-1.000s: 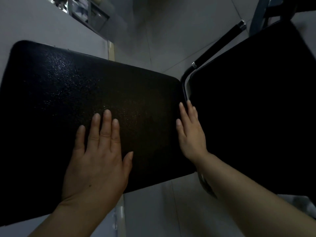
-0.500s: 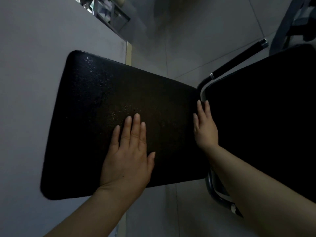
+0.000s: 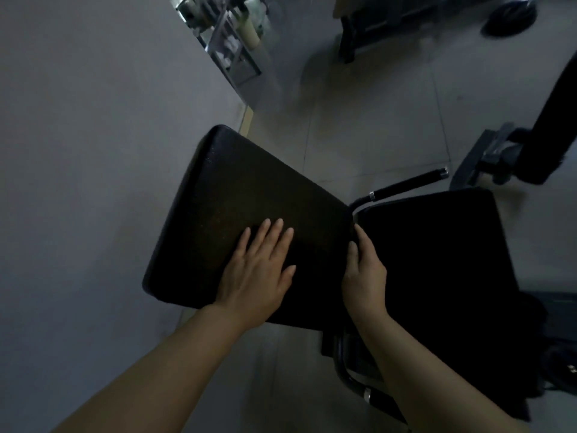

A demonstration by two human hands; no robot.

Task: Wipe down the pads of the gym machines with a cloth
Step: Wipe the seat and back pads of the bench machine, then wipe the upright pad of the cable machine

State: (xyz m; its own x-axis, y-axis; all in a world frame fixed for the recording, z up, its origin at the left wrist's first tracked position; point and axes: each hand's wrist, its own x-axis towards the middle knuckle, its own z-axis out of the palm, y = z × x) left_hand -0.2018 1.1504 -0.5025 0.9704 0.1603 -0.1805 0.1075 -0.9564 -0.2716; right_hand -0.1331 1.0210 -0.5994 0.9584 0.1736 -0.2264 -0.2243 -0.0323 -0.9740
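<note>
A black textured pad point(image 3: 237, 189) tilts toward the grey wall, and a second black pad point(image 3: 437, 245) lies to its right. My left hand point(image 3: 259, 270) lies flat, palm down, on the lower middle of the tilted pad with its fingers slightly apart. My right hand point(image 3: 363, 270) rests edge-on at the gap between the two pads, its fingertips at the tilted pad's right edge. Neither hand holds anything. No cloth is visible anywhere in the dim view.
A grey wall point(image 3: 78, 151) stands close on the left. A black grip handle point(image 3: 409, 184) sticks out behind the pads and another point(image 3: 374, 398) below them. A metal rack point(image 3: 231, 42) and another machine's frame point(image 3: 499, 151) stand on the tiled floor.
The view has pulled back and up, so both pads look smaller and more floor shows. Both hands stay on the pads in nearly the same places.
</note>
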